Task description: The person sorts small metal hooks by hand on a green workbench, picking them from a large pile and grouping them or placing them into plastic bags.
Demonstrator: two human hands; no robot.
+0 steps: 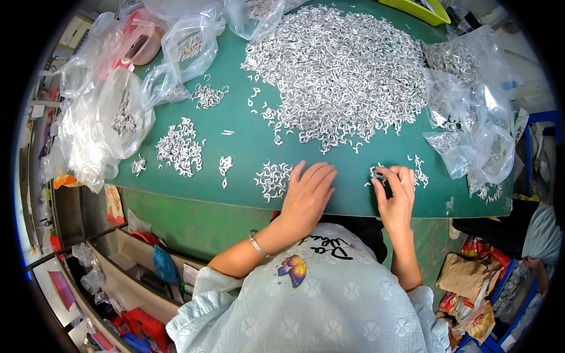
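My left hand (309, 191) lies palm down on the green table, its fingers stretched out. Beside its fingers and wrist side is a small heap of silvery crescent-shaped metal pieces (272, 180). My right hand (395, 197) is bent over the table further right, thumb and forefinger apart. A few small metal pieces (375, 173) lie at those fingertips; its other fingers are curled and partly hidden. Just past this hand sits another little cluster of metal pieces (419, 172). Beyond both hands spreads a very large heap of the same silvery pieces (347, 76).
Smaller heaps (180, 147) of metal pieces and looped parts (209, 96) lie on the left. Clear plastic bags (100, 123) crowd the left edge, and more bags (471, 112) the right. A pink bowl (144, 47) stands far left, a yellow tray (421, 10) at the back.
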